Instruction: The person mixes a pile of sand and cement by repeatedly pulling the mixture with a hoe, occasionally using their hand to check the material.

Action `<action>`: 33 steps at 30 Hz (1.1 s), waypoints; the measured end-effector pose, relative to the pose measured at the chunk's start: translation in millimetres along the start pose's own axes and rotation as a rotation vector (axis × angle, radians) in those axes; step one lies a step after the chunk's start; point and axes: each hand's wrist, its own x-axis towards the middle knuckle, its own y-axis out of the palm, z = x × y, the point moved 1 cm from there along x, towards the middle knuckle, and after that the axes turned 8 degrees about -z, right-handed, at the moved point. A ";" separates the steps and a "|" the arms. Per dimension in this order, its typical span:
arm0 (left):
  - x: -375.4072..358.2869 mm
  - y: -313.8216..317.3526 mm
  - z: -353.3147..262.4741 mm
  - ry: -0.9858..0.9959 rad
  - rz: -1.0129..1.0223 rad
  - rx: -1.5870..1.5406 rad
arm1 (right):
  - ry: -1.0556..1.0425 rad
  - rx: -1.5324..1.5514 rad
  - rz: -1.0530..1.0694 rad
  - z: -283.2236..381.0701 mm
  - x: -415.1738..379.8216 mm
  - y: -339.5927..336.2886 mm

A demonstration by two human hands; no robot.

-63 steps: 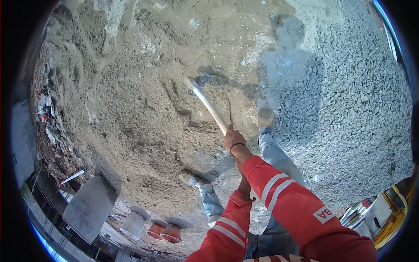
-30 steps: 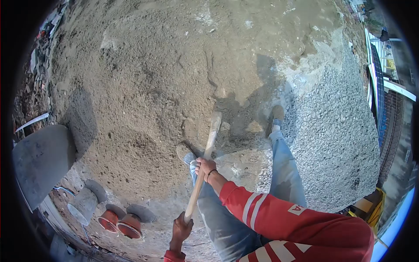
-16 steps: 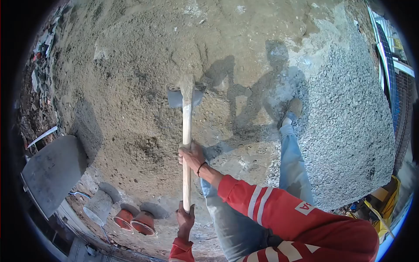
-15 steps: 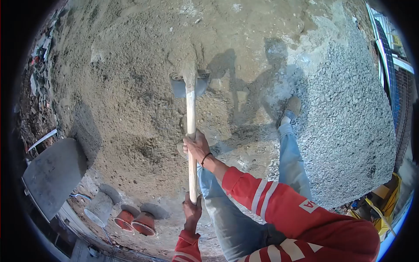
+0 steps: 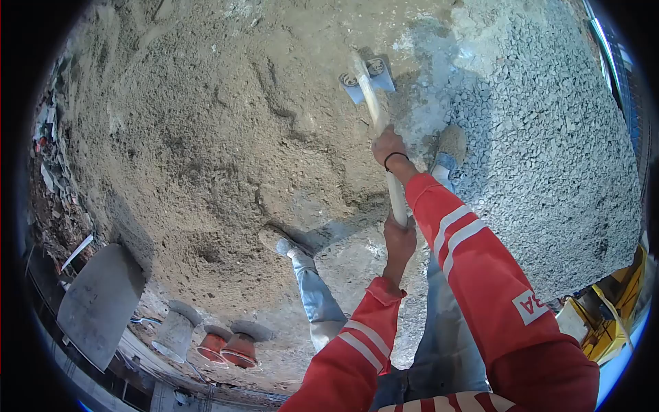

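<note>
A shovel with a pale wooden handle [image 5: 374, 106] slants across the upper middle. Its grey metal blade [image 5: 386, 80] rests low on the sandy ground, with its front part hidden. My right hand [image 5: 390, 145] is wrapped round the handle about midway, a dark band at the wrist. Nearer to me, my left hand [image 5: 400, 240] closes round the handle's rear end. Spread sand [image 5: 206, 158] lies to the left of the shovel, marked by curved ridges. A mound of grey gravel [image 5: 549, 151] rises to the right of my hands.
At lower left stand a pale bucket [image 5: 175, 336], two orange buckets [image 5: 239, 350] and a large grey panel [image 5: 101, 305]. Rubble [image 5: 51, 185] lines the far left. Yellow material [image 5: 621, 305] lies at lower right. My feet are on either side, one shoe [image 5: 452, 143] beside the gravel.
The shovel and both hands have swung right and forward, the blade now closer to the gravel. The handle has gone from upright in view to slanted. My feet have shifted too.
</note>
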 end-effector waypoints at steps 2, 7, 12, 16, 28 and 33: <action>-22.3 -12.4 6.2 -0.018 0.037 -0.030 | 0.073 -0.011 0.073 -3.2 -26.2 1.2; -79.3 -39.4 45.5 -0.161 0.052 0.025 | 0.200 -0.031 0.214 -32.8 -89.6 17.1; -145.6 -77.3 72.3 -0.363 0.037 0.283 | 0.245 -0.060 0.303 -94.4 -162.5 78.2; -159.7 -91.4 9.0 -0.467 -0.011 0.080 | 0.279 -0.188 0.391 -85.6 -189.3 98.5; -189.6 -298.9 -104.6 -0.268 0.233 0.536 | 0.753 0.939 0.655 -12.1 -295.6 44.9; -316.3 -480.4 -192.5 -0.022 0.240 0.636 | 0.754 0.993 0.545 105.6 -381.1 -1.1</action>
